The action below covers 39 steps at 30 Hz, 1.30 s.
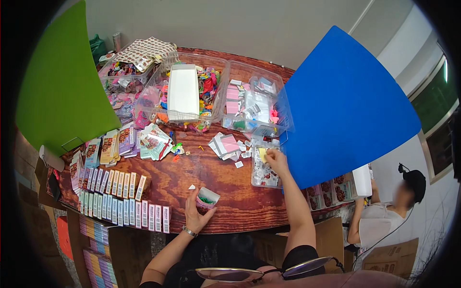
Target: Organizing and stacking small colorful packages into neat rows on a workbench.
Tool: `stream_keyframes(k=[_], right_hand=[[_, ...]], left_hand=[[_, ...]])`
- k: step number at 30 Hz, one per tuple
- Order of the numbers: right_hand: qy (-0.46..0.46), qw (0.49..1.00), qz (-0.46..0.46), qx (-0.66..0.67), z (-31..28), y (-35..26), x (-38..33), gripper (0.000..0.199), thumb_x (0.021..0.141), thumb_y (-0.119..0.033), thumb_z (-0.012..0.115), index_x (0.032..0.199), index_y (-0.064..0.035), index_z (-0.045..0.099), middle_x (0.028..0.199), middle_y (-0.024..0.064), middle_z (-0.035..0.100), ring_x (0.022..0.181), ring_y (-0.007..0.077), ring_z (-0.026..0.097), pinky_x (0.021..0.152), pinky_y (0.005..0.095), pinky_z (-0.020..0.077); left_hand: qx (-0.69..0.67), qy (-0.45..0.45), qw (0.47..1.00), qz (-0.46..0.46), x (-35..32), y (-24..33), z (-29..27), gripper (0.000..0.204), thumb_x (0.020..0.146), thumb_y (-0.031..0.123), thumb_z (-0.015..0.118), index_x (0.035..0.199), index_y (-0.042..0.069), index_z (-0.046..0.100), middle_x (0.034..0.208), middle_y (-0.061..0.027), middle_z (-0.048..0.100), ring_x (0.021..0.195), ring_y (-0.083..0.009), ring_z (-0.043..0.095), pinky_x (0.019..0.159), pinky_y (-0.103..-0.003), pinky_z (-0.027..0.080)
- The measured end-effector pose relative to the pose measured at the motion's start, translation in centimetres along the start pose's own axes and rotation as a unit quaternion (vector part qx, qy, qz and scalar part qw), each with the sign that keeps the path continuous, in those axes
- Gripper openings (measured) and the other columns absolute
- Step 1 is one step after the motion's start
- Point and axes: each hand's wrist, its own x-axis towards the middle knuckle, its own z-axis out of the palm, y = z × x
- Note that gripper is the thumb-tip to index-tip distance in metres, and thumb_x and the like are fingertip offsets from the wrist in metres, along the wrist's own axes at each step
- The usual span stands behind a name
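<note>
My left hand (194,217) is wrapped around a small open box (214,197) near the table's front edge. Green bits show inside the box, and its outside is patterned in pink. Farther right, my right hand (277,162) is pinched over a clear tray (267,180) holding small white and dark pieces. A small yellow piece (262,154) is at its fingertips. Just beyond the left hand lies a little white piece (191,187).
Rows of slim boxes (128,211) stand at front left, with flat cartons (154,142) behind. Clear bins with colourful trinkets (208,79) and cards (233,106) line the back. Green (62,81) and blue (348,110) panels flank the table. Another person (384,216) sits at right.
</note>
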Motion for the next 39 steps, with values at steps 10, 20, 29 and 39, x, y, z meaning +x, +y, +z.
stream_keyframes(k=[10, 20, 29, 39], right_hand=[[-0.206, 0.944, -0.047, -0.253, 0.7, -0.5, -3.5, 0.038, 0.081, -0.028, 0.076, 0.111, -0.0082, 0.064, 0.094, 0.0145, 0.072, 0.087, 0.0347, 0.068, 0.079, 0.0436, 0.0534], [-0.165, 0.961, -0.029, -0.221, -0.2, -0.6, -3.2, 0.02, 0.087, -0.027, 0.068, 0.098, -0.01, 0.068, 0.089, 0.013, 0.068, 0.087, 0.0357, 0.066, 0.076, 0.0439, 0.052], [-0.116, 0.993, 0.033, -0.022, -0.8, -0.3, -3.0, 0.024, 0.088, -0.027, 0.069, 0.101, -0.0072, 0.067, 0.078, 0.0076, 0.067, 0.064, 0.0169, 0.063, 0.059, 0.0323, 0.0499], [-0.184, 0.951, -0.029, -0.246, 2.0, -1.1, -2.9, 0.031, 0.082, -0.03, 0.071, 0.107, -0.0118, 0.067, 0.091, 0.0114, 0.072, 0.085, 0.0307, 0.068, 0.073, 0.0428, 0.0532]], left_hand=[[0.011, -0.013, 1.0, 0.017, -0.2, 0.8, 0.2, 0.091, 0.071, 0.025, 0.087, 0.145, 0.004, 0.039, 0.13, -0.0195, 0.054, 0.119, -0.0367, 0.052, 0.1, -0.045, 0.042], [0.011, -0.013, 1.0, 0.009, -0.3, 0.7, -0.3, 0.09, 0.072, 0.025, 0.087, 0.145, 0.004, 0.039, 0.132, -0.0192, 0.053, 0.119, -0.0365, 0.052, 0.101, -0.045, 0.042], [0.009, -0.002, 1.0, 0.011, -0.3, 0.6, -0.3, 0.09, 0.07, 0.024, 0.087, 0.144, 0.004, 0.04, 0.132, -0.0195, 0.054, 0.118, -0.0369, 0.053, 0.1, -0.045, 0.043], [0.019, -0.001, 1.0, 0.017, -0.5, 0.8, -0.4, 0.09, 0.07, 0.025, 0.087, 0.144, 0.004, 0.04, 0.133, -0.0198, 0.054, 0.118, -0.0378, 0.053, 0.1, -0.046, 0.043]])
